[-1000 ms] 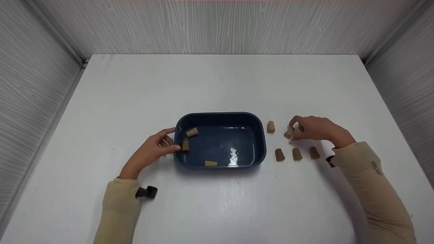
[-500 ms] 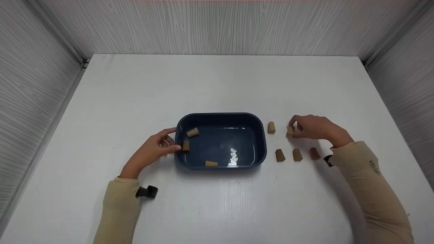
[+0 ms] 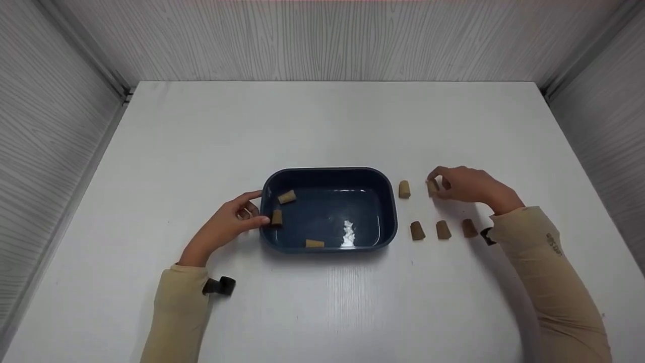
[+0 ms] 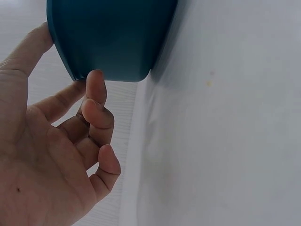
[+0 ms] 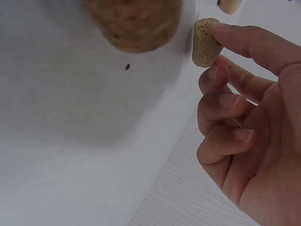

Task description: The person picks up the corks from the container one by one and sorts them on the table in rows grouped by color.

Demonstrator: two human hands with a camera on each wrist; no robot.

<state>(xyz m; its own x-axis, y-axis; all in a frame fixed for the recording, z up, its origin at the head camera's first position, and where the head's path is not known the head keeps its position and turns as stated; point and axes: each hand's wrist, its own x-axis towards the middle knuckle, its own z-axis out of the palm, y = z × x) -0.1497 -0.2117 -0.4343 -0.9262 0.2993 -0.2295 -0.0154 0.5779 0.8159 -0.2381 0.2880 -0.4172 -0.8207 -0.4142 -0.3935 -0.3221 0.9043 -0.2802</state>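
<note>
A dark blue rectangular tray [image 3: 327, 249] stands mid-table. My left hand [image 3: 227, 222] holds its left end, thumb at the rim and index finger against the side; the left wrist view shows the tray's outer wall [image 4: 108, 42] at those fingertips. Inside lie three tapered corks: one near the upper left [image 3: 286, 196], a cork by my thumb [image 3: 277, 218] and a cork along the front wall [image 3: 315, 243]. Right of the tray, my right hand [image 3: 466, 185] pinches a cork [image 5: 206, 42] between thumb and index finger, its other fingers curled.
A pale cork [image 3: 404, 189] stands between the tray and my right hand. Nearer me is a row of three darker corks, a left one [image 3: 417, 230], a middle one [image 3: 443, 230] and a right one [image 3: 469, 228]. Grey wood-grain panels [image 3: 322, 40] surround the white table.
My right hand has shifted the pinched cork slightly away from me, and the cork has turned from a slant to nearly straight. My left hand stays at the tray.
</note>
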